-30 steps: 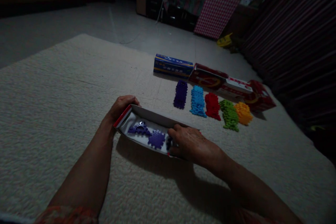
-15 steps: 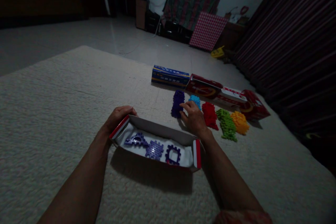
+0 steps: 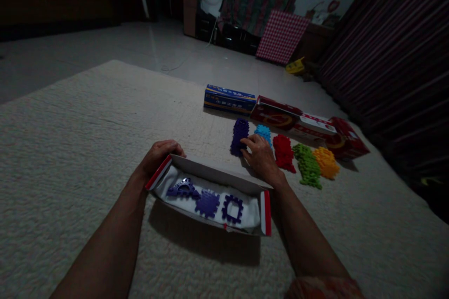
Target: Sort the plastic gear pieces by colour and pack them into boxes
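Observation:
An open shallow cardboard box (image 3: 265,210) with red ends and a white cloth lining sits tilted in front of me. Inside lie three purple interlocking plastic blocks: a triangular one (image 3: 175,190), a solid square one (image 3: 207,203) and a square frame (image 3: 232,209). My left hand (image 3: 162,153) is closed round the box's far left corner, its fingertips partly hidden behind the wall. Beyond the box, my right hand (image 3: 259,155) reaches to a stack of dark purple blocks (image 3: 240,131). Its thumb and forefinger are apart at the stack's right edge, the wrist close to the box's right end.
Right of the purple stack are light blue (image 3: 264,131), red (image 3: 283,153), green (image 3: 308,168) and yellow (image 3: 326,162) block piles. Behind them stand a blue box (image 3: 229,101) and red boxes (image 3: 277,114). Everything rests on a pale quilted mat (image 3: 105,117).
The box has tipped slightly, its near right edge lower in view. Both hands keep nearly the same places; the camera view has shifted a little.

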Demonstrator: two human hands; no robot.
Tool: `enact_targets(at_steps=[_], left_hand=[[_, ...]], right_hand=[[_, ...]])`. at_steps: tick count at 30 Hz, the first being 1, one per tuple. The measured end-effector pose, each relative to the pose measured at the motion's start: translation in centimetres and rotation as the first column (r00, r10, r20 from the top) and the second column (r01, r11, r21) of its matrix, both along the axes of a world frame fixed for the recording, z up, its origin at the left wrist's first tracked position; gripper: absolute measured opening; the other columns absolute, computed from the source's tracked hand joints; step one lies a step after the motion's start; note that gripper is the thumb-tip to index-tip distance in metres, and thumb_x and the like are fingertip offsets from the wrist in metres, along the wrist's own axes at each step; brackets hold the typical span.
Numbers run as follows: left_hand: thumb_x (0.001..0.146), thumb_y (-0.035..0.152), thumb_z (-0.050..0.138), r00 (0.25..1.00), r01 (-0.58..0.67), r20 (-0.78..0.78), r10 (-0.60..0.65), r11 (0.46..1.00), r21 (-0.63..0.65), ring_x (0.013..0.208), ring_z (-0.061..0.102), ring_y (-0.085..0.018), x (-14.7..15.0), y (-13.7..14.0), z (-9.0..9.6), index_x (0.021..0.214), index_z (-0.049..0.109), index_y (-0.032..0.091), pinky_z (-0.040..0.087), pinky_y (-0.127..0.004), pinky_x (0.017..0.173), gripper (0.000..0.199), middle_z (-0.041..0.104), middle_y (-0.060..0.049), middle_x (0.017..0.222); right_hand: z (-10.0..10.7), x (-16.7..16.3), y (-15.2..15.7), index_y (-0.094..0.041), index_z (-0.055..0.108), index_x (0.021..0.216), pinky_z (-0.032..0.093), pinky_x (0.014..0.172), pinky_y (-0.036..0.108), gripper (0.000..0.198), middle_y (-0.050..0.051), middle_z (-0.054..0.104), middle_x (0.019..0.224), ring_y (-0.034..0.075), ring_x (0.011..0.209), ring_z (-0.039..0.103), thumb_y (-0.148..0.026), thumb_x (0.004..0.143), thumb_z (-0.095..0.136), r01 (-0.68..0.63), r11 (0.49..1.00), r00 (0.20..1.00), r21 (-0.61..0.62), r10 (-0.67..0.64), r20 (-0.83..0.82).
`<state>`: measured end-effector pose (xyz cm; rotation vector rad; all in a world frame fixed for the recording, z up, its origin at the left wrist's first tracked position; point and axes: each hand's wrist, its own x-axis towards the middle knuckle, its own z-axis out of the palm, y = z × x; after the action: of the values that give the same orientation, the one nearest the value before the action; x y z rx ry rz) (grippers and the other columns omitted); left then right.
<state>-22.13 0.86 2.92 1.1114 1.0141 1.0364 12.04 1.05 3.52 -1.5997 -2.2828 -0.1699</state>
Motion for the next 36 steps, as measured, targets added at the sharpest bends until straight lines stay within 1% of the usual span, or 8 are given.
enact_targets(at_steps=[5, 11, 16, 20, 22, 25, 32, 36], left_hand=[[0.075, 0.042, 0.066, 0.999, -0.01, -0.033, 0.011, 0.999, 0.034, 0.065, 0.063, -0.019, 0.1, -0.1, 0.2, 0.063, 0.07, 0.019, 0.049, -0.031, 0.063, 0.026, 0.071, -0.007, 0.069], [0.079, 0.041, 0.063, 0.997, -0.011, -0.07, 0.015, 0.998, 0.062, 0.066, 0.064, -0.02, 0.1, -0.1, 0.2, 0.064, 0.069, 0.02, 0.05, -0.033, 0.064, 0.027, 0.07, -0.008, 0.07], [0.077, 0.043, 0.063, 0.995, 0.002, -0.095, 0.007, 0.996, 0.088, 0.065, 0.063, -0.019, 0.0, 0.0, 0.1, 0.063, 0.069, 0.019, 0.049, -0.032, 0.062, 0.028, 0.07, -0.009, 0.07], [0.077, 0.044, 0.063, 0.996, 0.002, -0.091, 0.005, 0.997, 0.081, 0.064, 0.062, -0.019, 0.0, -0.1, 0.3, 0.063, 0.068, 0.019, 0.049, -0.032, 0.062, 0.029, 0.069, -0.008, 0.069], [0.077, 0.043, 0.064, 0.998, 0.002, -0.067, 0.002, 0.998, 0.057, 0.063, 0.063, -0.018, 0.1, -0.1, 0.3, 0.064, 0.068, 0.019, 0.049, -0.032, 0.062, 0.028, 0.07, -0.008, 0.069], [0.077, 0.042, 0.065, 0.999, -0.002, -0.053, 0.005, 0.999, 0.043, 0.062, 0.063, -0.018, 0.1, -0.2, 0.3, 0.065, 0.069, 0.019, 0.05, -0.032, 0.061, 0.026, 0.07, -0.008, 0.069], [0.077, 0.041, 0.064, 0.998, -0.008, -0.054, 0.011, 0.999, 0.05, 0.064, 0.063, -0.019, 0.2, -0.2, 0.2, 0.063, 0.069, 0.02, 0.049, -0.032, 0.061, 0.026, 0.07, -0.007, 0.068], [0.078, 0.041, 0.063, 0.997, -0.012, -0.077, 0.016, 0.998, 0.06, 0.063, 0.063, -0.019, 0.2, -0.2, 0.3, 0.063, 0.069, 0.019, 0.05, -0.032, 0.061, 0.027, 0.07, -0.007, 0.068]], right_hand=[[0.4, 0.2, -0.1, -0.018, 0.072, 0.113, 0.046, 0.094, 0.045, 0.025, 0.014, 0.066, 0.111, 0.031, 0.106, 0.058, -0.018, 0.09, 0.062, -0.005, 1.0, 1.0, 0.0, 0.005, -0.021], [1.6, -0.2, -0.6, -0.018, 0.07, 0.101, 0.045, 0.095, 0.045, 0.015, 0.015, 0.068, 0.111, 0.031, 0.106, 0.06, -0.018, 0.087, 0.064, -0.05, 0.998, 0.996, -0.04, 0.046, -0.079], [2.6, 0.0, -0.8, -0.018, 0.07, 0.094, 0.049, 0.081, 0.035, 0.01, 0.009, 0.074, 0.094, 0.023, 0.086, 0.066, -0.02, 0.087, 0.062, -0.115, 0.972, 0.959, -0.206, 0.055, -0.277], [2.6, 0.1, -1.0, -0.018, 0.072, 0.088, 0.049, 0.07, 0.029, 0.011, 0.004, 0.075, 0.084, 0.018, 0.076, 0.067, -0.024, 0.085, 0.062, -0.153, 0.88, 0.913, -0.449, -0.048, -0.406], [2.5, -0.1, -1.1, -0.018, 0.073, 0.09, 0.049, 0.07, 0.027, 0.011, 0.004, 0.076, 0.086, 0.017, 0.077, 0.068, -0.021, 0.084, 0.063, -0.11, 0.861, 0.926, -0.496, -0.092, -0.366], [2.4, -0.5, -1.3, -0.018, 0.074, 0.094, 0.05, 0.075, 0.028, 0.012, 0.007, 0.076, 0.097, 0.019, 0.084, 0.069, -0.02, 0.083, 0.07, -0.017, 0.897, 0.966, -0.442, -0.1, -0.239], [2.2, -0.6, -1.5, -0.019, 0.072, 0.097, 0.049, 0.076, 0.029, 0.025, 0.007, 0.073, 0.1, 0.021, 0.09, 0.067, -0.034, 0.078, 0.081, -0.065, 0.874, 0.993, -0.481, 0.008, -0.119], [2.2, -0.9, -1.7, -0.019, 0.072, 0.096, 0.048, 0.075, 0.028, 0.024, 0.007, 0.072, 0.099, 0.02, 0.088, 0.066, -0.033, 0.079, 0.08, -0.049, 0.872, 0.998, -0.488, 0.019, -0.067]])
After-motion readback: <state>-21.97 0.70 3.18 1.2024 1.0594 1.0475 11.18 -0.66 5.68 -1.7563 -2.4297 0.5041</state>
